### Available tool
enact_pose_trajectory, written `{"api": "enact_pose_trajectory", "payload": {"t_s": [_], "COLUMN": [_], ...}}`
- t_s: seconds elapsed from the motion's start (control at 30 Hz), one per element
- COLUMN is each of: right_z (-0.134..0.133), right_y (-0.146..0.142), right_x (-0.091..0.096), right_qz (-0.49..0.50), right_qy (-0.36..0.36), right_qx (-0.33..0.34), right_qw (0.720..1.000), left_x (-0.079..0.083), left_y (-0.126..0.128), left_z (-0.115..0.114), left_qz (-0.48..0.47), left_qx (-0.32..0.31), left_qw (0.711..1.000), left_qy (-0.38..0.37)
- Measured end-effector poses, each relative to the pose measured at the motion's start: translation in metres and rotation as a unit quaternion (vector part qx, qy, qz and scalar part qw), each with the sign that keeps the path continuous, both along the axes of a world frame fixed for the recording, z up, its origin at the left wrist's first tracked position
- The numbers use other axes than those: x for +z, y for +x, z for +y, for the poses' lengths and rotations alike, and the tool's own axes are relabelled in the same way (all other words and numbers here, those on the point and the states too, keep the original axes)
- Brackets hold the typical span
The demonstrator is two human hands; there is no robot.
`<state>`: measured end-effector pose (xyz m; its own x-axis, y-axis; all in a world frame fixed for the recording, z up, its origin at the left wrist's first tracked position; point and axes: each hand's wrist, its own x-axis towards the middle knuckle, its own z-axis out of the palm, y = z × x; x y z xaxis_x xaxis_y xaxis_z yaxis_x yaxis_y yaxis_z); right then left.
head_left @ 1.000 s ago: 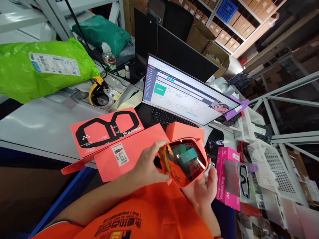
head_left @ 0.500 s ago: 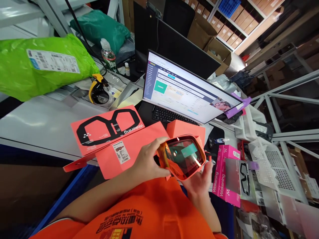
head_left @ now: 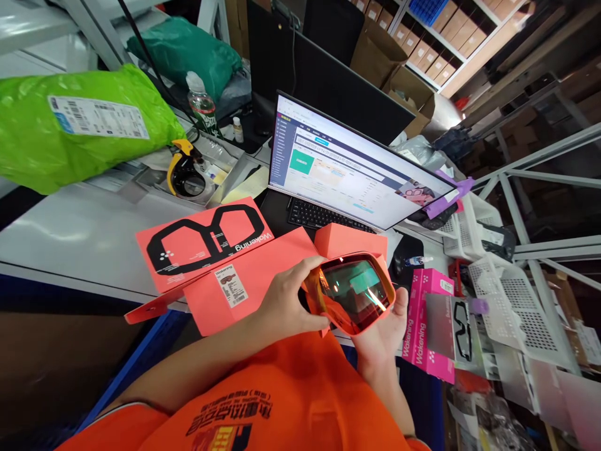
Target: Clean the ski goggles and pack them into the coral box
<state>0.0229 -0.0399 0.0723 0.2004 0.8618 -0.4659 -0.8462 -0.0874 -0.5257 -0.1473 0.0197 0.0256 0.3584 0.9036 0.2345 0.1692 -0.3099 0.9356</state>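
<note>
A pair of orange goggles (head_left: 357, 291) with a tinted, shiny lens is held up in front of my chest, lens facing me. My left hand (head_left: 287, 297) pinches its left end between thumb and fingers. My right hand (head_left: 384, 329) cups the lower right side, thumb along the edge and most fingers hidden behind the goggles. Beside my left hand lies an open coral box (head_left: 263, 275) with a product label. Its lid (head_left: 211, 244) bears a black goggle outline and the word Wakening. Another coral box (head_left: 350, 241) stands just behind the goggles.
A monitor (head_left: 342, 169) and keyboard (head_left: 319, 216) stand behind the boxes. Tape dispenser (head_left: 188, 172), bottle (head_left: 203, 106) and green parcel (head_left: 89, 125) are at left. Pink boxes (head_left: 429, 322) and white baskets (head_left: 511, 300) are at right.
The goggles have shifted slightly right and turned a little, so the lens reflection looks greener and brighter. Both hands moved with them and keep their hold.
</note>
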Motion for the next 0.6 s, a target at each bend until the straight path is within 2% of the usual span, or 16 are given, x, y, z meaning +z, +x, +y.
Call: {"api": "enact_pose_trajectory", "payload": {"t_s": [0.27,0.47,0.6], "right_z": [-0.002,-0.007,-0.013], "right_y": [0.003,0.001,0.004], "right_x": [-0.011,-0.006,-0.011], "right_qz": [-0.025,-0.055,-0.138], "right_qy": [-0.006,0.016,-0.032], "right_qx": [-0.012,-0.024,-0.023], "right_qw": [1.0,0.998,0.99], "left_x": [-0.003,-0.008,-0.003], "left_y": [0.002,-0.002,-0.002], "left_z": [-0.004,-0.002,-0.004], "left_qz": [0.01,-0.004,-0.001], "left_qx": [0.008,0.017,-0.009], "left_qw": [1.0,1.0,1.0], "left_qy": [0.012,0.005,0.028]}}
